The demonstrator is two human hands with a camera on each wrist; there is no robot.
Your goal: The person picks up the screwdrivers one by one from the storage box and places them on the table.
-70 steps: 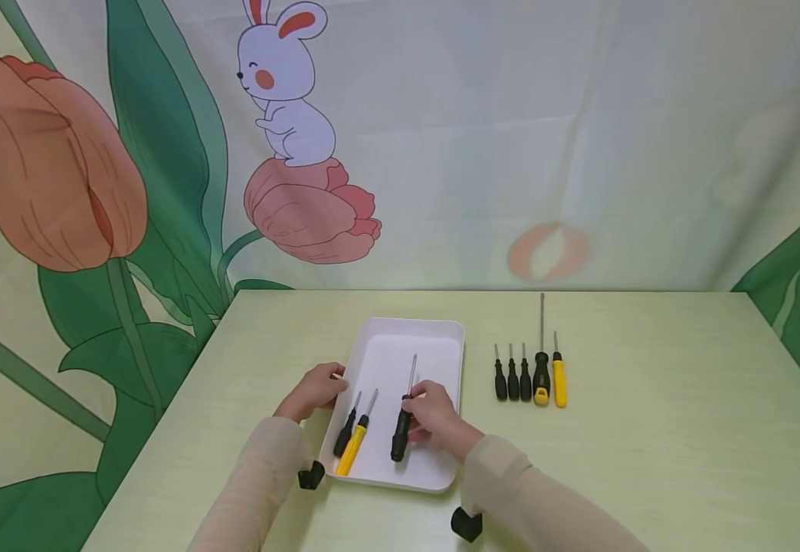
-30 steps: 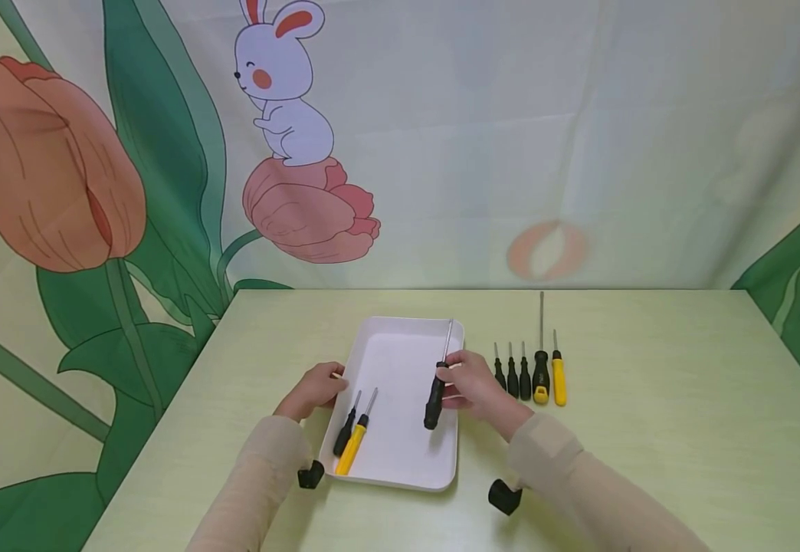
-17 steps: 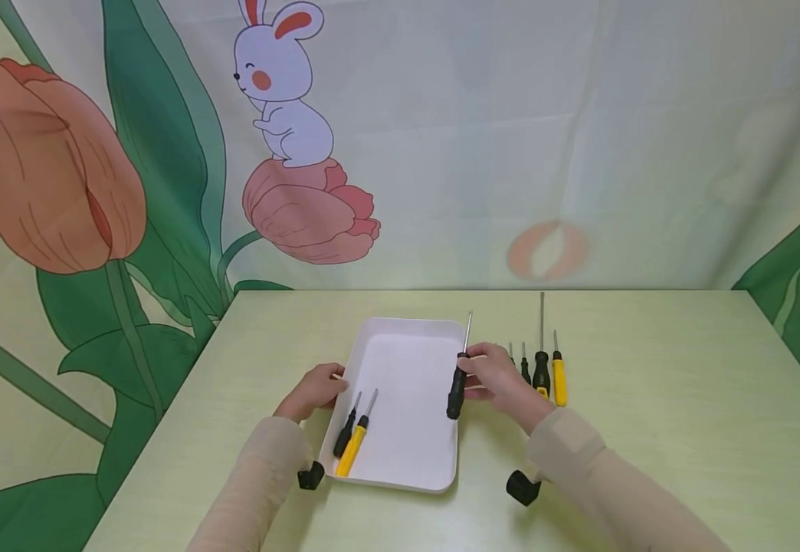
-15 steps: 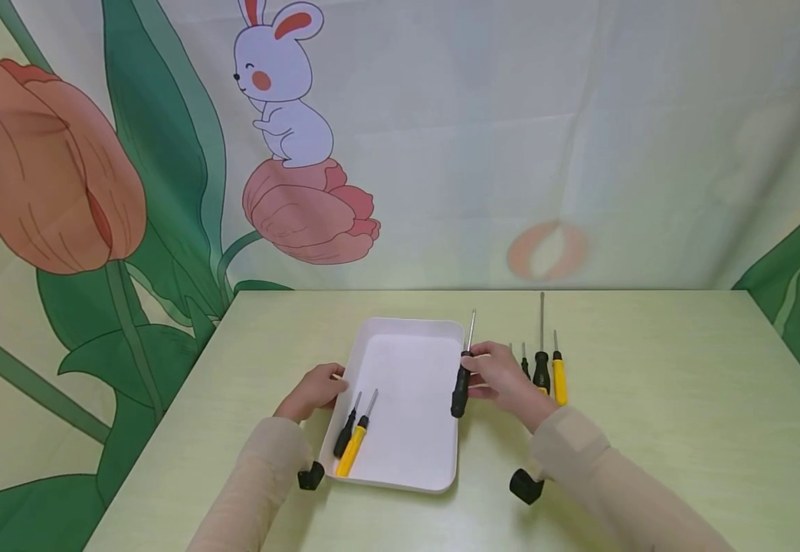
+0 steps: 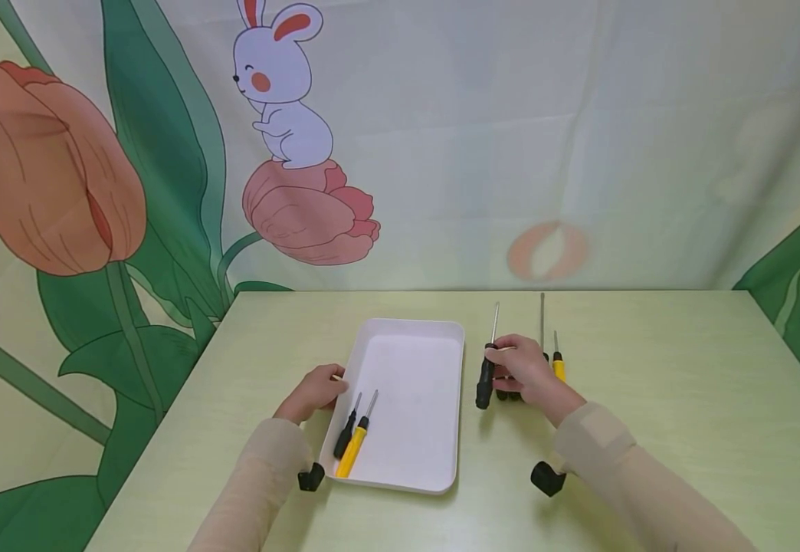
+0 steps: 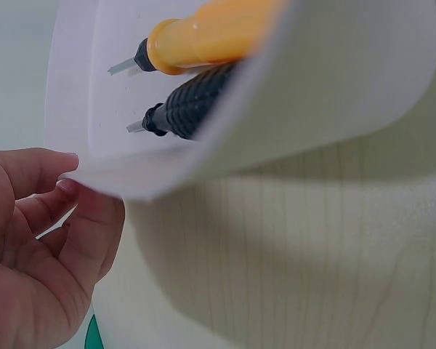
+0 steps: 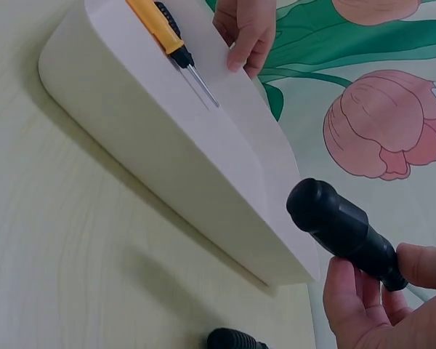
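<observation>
My right hand (image 5: 527,372) holds a black-handled screwdriver (image 5: 486,377) up beside the tray, its metal shaft pointing away toward the wall. In the right wrist view, thumb and fingers pinch the screwdriver's black handle (image 7: 341,225) near its shaft end. My left hand (image 5: 319,391) pinches the left rim of the white tray (image 5: 407,483); the left wrist view shows the rim between thumb and fingers. Inside the tray at its left side lie a yellow-handled screwdriver (image 5: 353,450) and a small black-handled screwdriver (image 5: 345,437).
Right of the tray, several screwdrivers stand in a row, partly hidden behind my right hand. Among them are a yellow-handled one (image 5: 559,368) and a long-shafted one (image 5: 542,322). Behind the pale table (image 5: 662,429) hangs a printed cloth (image 5: 441,153). Each wrist carries a black block (image 5: 547,479).
My right hand has lifted the black-handled screwdriver out of the tray and carried it right, past the tray's right rim, toward the row. The left hand has stayed on the tray.
</observation>
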